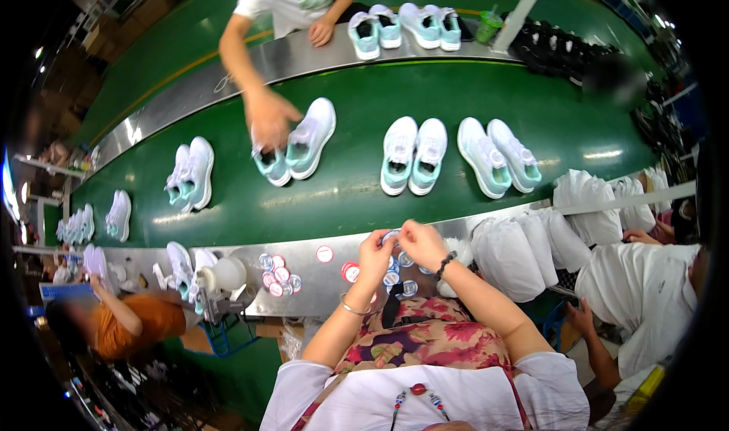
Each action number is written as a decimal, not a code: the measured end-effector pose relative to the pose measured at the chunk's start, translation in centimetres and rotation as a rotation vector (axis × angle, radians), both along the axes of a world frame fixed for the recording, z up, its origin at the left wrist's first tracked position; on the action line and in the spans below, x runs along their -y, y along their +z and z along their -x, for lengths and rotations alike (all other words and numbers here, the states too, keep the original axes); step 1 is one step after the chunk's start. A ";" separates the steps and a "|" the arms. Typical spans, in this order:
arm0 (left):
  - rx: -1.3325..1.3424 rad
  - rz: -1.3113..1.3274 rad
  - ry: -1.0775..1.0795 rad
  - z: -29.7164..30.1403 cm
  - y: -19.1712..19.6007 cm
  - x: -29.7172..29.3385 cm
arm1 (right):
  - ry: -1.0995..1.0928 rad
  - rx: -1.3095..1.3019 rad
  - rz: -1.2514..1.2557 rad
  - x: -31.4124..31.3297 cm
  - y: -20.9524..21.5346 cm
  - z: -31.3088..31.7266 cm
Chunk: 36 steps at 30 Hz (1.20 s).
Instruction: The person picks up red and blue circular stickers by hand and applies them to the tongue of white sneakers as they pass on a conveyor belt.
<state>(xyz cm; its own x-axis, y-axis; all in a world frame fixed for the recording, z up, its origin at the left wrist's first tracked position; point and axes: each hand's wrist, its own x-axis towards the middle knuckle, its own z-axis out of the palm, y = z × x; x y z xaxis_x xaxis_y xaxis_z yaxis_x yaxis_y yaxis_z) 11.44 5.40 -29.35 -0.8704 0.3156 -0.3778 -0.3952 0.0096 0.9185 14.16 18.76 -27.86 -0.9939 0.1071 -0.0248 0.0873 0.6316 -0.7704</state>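
My left hand (375,255) and my right hand (422,244) meet over the metal ledge at the belt's near edge. Their fingers are closed in a pinch on a small round label (390,236) with a blue rim, partly covered by the fingertips. Below and between my wrists lie several blue round labels (392,278). A few red-rimmed round labels (350,271) are beside my left wrist. Farther left, a loose pile of red and grey discs (279,276) spreads over the ledge, and one white disc with a red rim (324,254) lies apart.
Pairs of white and mint sneakers (413,155) stand along the green conveyor belt (357,211). Across it, a co-worker's hand (269,118) reaches into a sneaker. White stuffed bags (512,252) crowd my right. A machine with a white round part (229,273) stands left, near another person in orange.
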 end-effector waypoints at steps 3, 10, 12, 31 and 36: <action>0.000 -0.020 0.034 -0.7 -1.4 -0.1 | -0.024 0.082 0.045 0.0 0.4 -0.4; -0.069 0.118 -0.084 -1.2 -2.6 -0.9 | -0.122 0.222 0.106 -0.9 0.0 -1.1; -0.161 0.197 -0.108 -1.4 -2.7 -1.0 | -0.113 0.186 0.132 -0.6 -0.3 -1.5; 0.296 -0.182 -0.308 0.9 -0.5 -3.4 | -0.196 0.115 0.510 -4.0 -2.9 -3.7; 0.186 -0.098 -0.300 1.8 -0.2 -3.8 | -0.104 0.246 0.533 -4.7 -0.5 -2.9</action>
